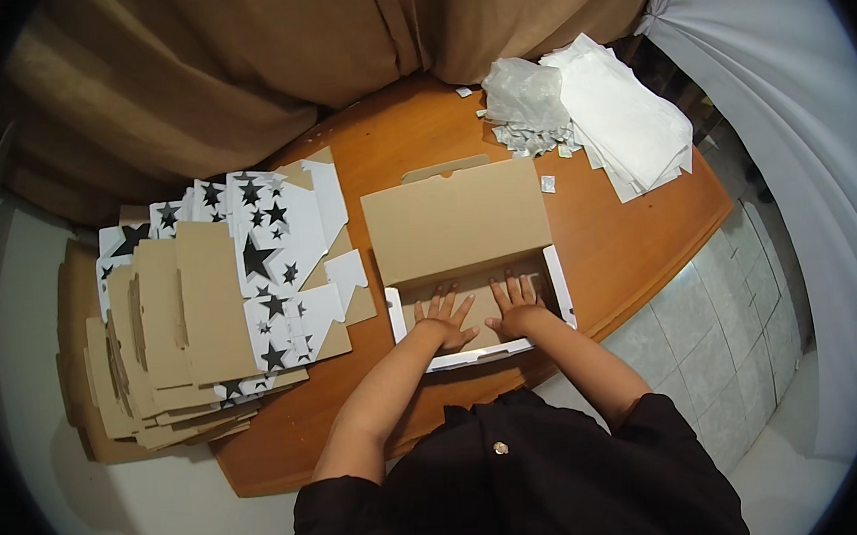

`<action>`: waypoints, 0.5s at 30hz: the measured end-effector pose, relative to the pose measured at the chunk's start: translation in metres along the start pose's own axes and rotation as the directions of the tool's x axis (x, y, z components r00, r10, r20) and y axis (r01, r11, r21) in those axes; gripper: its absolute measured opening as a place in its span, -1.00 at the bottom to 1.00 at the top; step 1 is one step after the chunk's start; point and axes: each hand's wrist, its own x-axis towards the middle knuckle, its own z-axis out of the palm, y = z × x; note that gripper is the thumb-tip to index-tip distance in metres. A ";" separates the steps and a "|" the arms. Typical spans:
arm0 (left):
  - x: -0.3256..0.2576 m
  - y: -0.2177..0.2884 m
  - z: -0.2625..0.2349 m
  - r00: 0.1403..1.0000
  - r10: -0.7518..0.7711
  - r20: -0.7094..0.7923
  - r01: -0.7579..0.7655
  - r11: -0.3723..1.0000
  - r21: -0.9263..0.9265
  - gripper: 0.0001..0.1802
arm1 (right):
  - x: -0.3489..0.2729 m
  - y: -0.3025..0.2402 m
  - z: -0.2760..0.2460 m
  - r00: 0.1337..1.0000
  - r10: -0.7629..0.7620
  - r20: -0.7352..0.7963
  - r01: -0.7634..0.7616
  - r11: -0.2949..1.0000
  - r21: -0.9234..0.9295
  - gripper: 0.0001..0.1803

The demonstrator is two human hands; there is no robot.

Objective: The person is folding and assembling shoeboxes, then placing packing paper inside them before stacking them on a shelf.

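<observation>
An assembled cardboard box (457,221) stands in front of me, its brown lid raised at the far side and its rim white. Inside it, my left hand (445,323) lies flat with the fingers spread toward the far side. My right hand (516,306) rests beside it in the same way, fingers apart. Both palms press on the brown bottom of the box, and neither hand holds anything. The wrists cross over the near white wall.
Flat box blanks (218,312), brown and white with black stars, are piled on the left of the wooden table (636,243). At the back right lie white paper sheets (627,114), a clear plastic bag (524,92) and several small packets (529,139). One packet (548,185) lies apart near the lid.
</observation>
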 end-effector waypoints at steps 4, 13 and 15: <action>-0.004 0.003 -0.011 0.999 -0.045 0.017 0.045 0.998 -0.031 -0.13 | 0.002 0.002 -0.002 0.994 -0.095 -0.049 0.096 0.995 0.013 -0.20; 0.001 0.004 -0.001 1.000 0.006 0.001 -0.006 1.000 -0.025 -0.17 | 0.011 -0.004 -0.011 0.983 -0.141 0.121 0.155 0.980 -0.122 -0.20; -0.001 0.002 0.002 1.000 0.021 -0.017 -0.021 0.999 -0.030 -0.18 | 0.012 -0.002 -0.007 0.980 -0.153 0.131 0.167 0.980 -0.105 -0.18</action>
